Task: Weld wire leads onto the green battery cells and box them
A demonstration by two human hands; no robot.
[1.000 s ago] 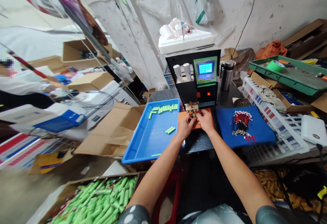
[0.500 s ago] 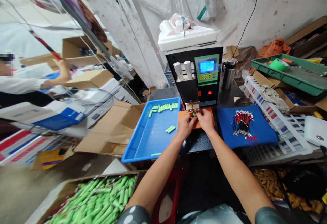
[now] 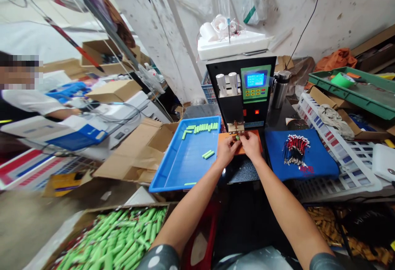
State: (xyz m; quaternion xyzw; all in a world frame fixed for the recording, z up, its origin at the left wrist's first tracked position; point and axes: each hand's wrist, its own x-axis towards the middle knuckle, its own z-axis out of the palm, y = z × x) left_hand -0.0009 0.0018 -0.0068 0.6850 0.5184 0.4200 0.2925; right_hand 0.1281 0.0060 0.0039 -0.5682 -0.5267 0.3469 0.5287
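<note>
A small green battery cell (image 3: 237, 137) is pinched end-on between my two hands, just below the copper electrode tips of a black spot welder (image 3: 230, 109). My left hand (image 3: 226, 150) closes its fingers on the cell's left side, over an orange pad (image 3: 222, 138). From the right, my right hand (image 3: 251, 144) presses closed fingers against the same cell; whether a wire is also in them is hidden. To the left, a blue tray (image 3: 173, 167) holds several green cells. Red and black wire leads (image 3: 296, 148) lie bunched on a blue cloth (image 3: 276, 155) to the right.
A cardboard box (image 3: 114, 237) full of green cells stands at lower left. A steel flask (image 3: 280, 89) is behind the cloth, and a white plastic basket (image 3: 348, 159) borders it on the right. At far left, a co-worker (image 3: 27, 97) is beside boxes.
The view has shifted slightly, so the bench sits a little further right. My hands stay at the electrodes with the cell. The co-worker's raised hand has come down from the hanging red tool.
</note>
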